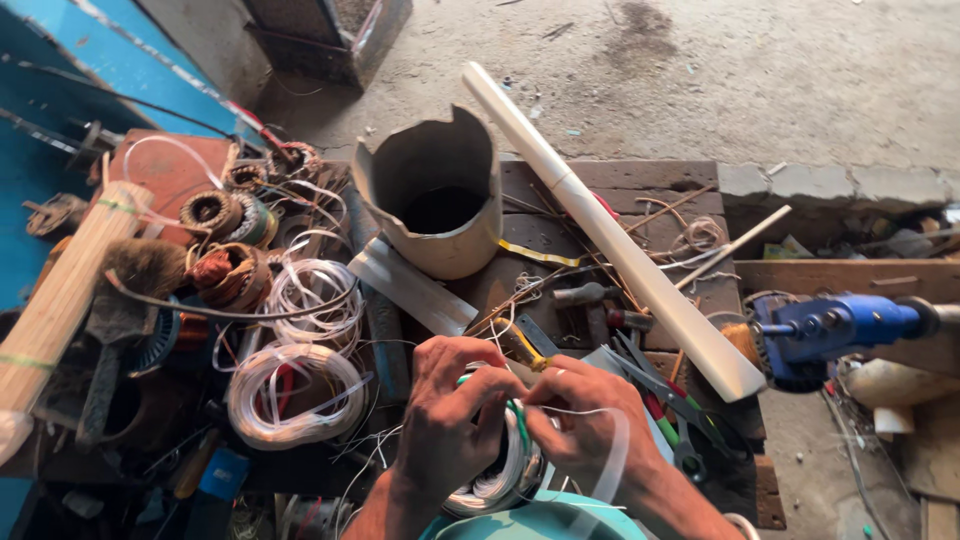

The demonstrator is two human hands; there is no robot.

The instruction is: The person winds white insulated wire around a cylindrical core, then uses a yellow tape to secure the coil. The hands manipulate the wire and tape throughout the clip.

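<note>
2 hands, left [445,425] and right [590,425], pinching white tape [610,465] over wound coil [500,480] between them

The hands [520,420] cover most of the wire coil [495,480] they grip; only its lower white windings show, and both forearms are cut off by the near edge. The teal rim [530,522] below is likewise cropped. At the left edge, the bamboo stick bundle [55,300] runs out of view. The blue machine [850,325] at the right is partly cropped. The grey cylinder [435,195] interior is dark; contents cannot be told.
</note>
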